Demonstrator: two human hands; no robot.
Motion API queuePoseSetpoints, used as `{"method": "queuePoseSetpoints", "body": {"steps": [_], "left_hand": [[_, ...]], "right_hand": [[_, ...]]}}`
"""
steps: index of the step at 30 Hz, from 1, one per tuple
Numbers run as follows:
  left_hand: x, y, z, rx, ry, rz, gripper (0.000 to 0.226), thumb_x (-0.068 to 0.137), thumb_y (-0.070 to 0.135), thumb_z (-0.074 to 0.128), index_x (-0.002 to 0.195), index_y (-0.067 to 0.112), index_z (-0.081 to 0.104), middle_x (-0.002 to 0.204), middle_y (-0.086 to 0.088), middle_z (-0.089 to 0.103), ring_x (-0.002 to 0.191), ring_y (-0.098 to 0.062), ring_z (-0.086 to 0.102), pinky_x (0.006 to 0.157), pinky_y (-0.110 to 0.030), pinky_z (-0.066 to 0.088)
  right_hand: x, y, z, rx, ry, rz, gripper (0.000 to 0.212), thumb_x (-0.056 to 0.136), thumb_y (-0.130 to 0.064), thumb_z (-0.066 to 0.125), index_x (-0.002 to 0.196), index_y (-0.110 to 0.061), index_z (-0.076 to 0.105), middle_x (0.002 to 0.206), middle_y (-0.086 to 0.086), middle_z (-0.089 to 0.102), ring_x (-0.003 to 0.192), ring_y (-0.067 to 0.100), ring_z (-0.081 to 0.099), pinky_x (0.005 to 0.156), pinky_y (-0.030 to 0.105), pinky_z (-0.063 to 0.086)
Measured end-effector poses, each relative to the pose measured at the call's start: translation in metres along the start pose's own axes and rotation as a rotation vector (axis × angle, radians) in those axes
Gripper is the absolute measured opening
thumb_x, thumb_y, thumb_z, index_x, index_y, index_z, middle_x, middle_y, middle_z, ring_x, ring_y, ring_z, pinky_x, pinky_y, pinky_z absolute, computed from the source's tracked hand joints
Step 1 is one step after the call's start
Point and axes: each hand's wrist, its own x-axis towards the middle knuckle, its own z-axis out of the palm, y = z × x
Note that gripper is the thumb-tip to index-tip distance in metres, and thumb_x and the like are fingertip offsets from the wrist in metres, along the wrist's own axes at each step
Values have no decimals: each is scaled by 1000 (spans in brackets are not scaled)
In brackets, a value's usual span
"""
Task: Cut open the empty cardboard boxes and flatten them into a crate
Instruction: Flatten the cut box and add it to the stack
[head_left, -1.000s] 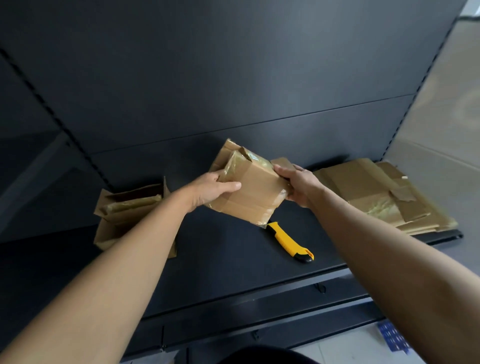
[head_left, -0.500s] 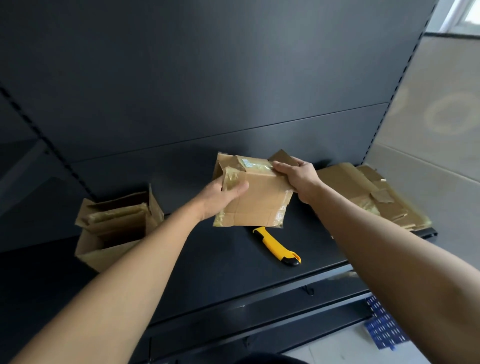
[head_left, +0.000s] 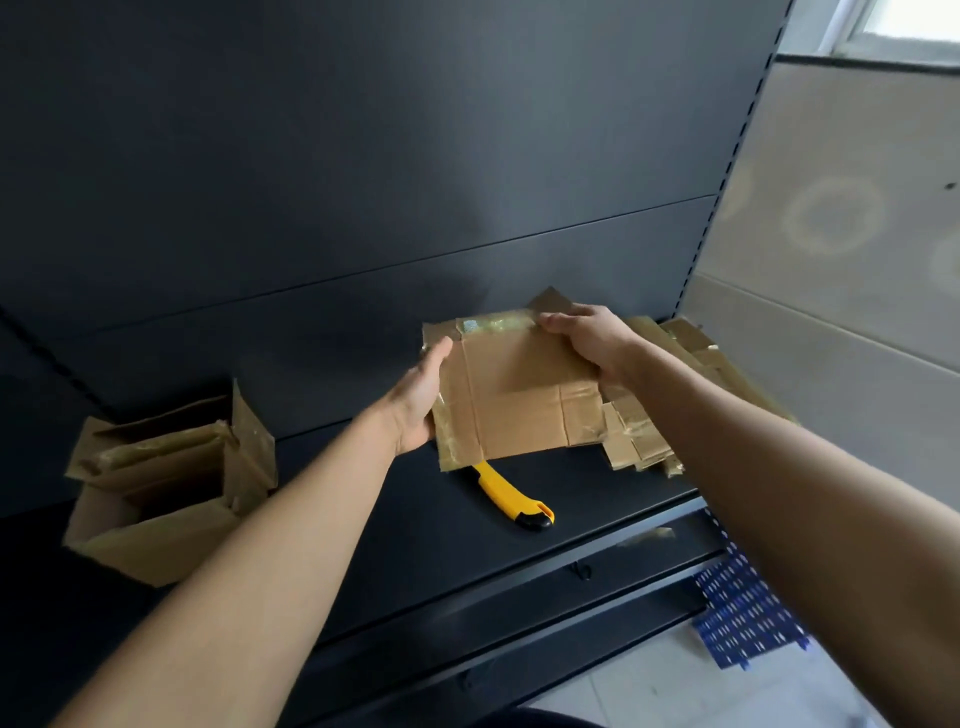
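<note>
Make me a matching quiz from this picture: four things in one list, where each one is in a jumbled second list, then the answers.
1. yellow knife
2. open box
3. flattened box
4. cardboard stack

A. held between left hand and right hand
B. right end of shelf
C. standing at left end of shelf
D. lying mid-shelf

Pairs: 1-D, 2-C, 3-A, 4-B
</note>
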Motion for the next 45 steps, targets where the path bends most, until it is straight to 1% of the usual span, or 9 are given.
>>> {"method": "queuePoseSetpoints", "body": {"steps": [8, 16, 24, 27, 30, 35, 38, 41, 45], "left_hand": [[33, 6, 35, -135, 78, 193, 30, 96, 5, 48, 112, 30, 50, 108, -3, 64, 88, -18, 63, 72, -36, 53], [62, -19, 63, 374, 342, -112, 70, 86, 37, 67, 140, 15, 30, 142, -8, 39, 120, -28, 48, 91, -39, 45], [87, -40, 83, 152, 365, -110, 22, 88, 4, 61, 108, 9, 54, 112, -13, 64, 97, -28, 62, 80, -42, 53], [87, -36, 87, 94, 325, -69, 23, 88, 16, 65, 107, 13, 53, 120, -12, 62, 99, -26, 61, 88, -49, 50], [83, -23, 83, -93, 105, -148, 85, 69, 74, 56, 138, 26, 40, 140, -3, 48, 124, -32, 48, 96, -65, 36], [87, -6, 72, -341, -28, -72, 100, 64, 94, 13, 127, 31, 58, 124, -7, 64, 115, -33, 56, 86, -61, 46], [85, 1, 63, -388, -54, -49, 92, 69, 91, 22, 119, 27, 66, 117, -9, 67, 110, -33, 60, 84, -58, 48], [79, 5, 56, -429, -25, -33, 71, 76, 76, 41, 111, 21, 68, 114, -9, 66, 107, -31, 60, 86, -54, 46], [73, 12, 56, -473, -94, 104, 21, 82, 39, 45, 85, 23, 58, 87, -4, 52, 79, -23, 50, 75, -38, 39]], "right_hand": [[7, 27, -38, -107, 194, 106, 72, 73, -55, 73, 122, -8, 49, 109, 5, 61, 97, 23, 63, 87, 38, 54], [18, 47, -77, -17, 163, 173, 67, 79, -24, 77, 137, -12, 47, 102, 2, 66, 82, 19, 66, 72, 32, 55], [37, 67, -94, -70, -5, 262, 54, 83, -28, 72, 130, -8, 53, 111, 9, 67, 96, 25, 66, 89, 41, 54], [45, 70, -97, -2, 61, 171, 39, 87, -16, 68, 124, -11, 58, 109, 7, 68, 98, 25, 65, 88, 40, 54], [48, 61, -100, 153, -12, 28, 16, 89, -19, 64, 105, -16, 61, 89, -3, 69, 87, 19, 66, 66, 29, 56], [52, 38, -102, 233, -300, 78, 73, 75, -76, 49, 114, -18, 65, 104, 10, 67, 94, 26, 67, 73, 34, 54], [58, 25, -108, 419, -361, 196, 80, 64, -92, 37, 87, -21, 68, 76, 7, 45, 65, 17, 46, 65, 25, 38], [61, 18, -116, 340, -388, 264, 106, 50, -97, 38, 121, -22, 64, 140, 17, 46, 121, 24, 51, 105, 42, 34], [57, 9, -118, 362, -430, 295, 99, 52, -94, 45, 115, -22, 69, 129, 10, 61, 118, 32, 58, 101, 51, 41]]}}
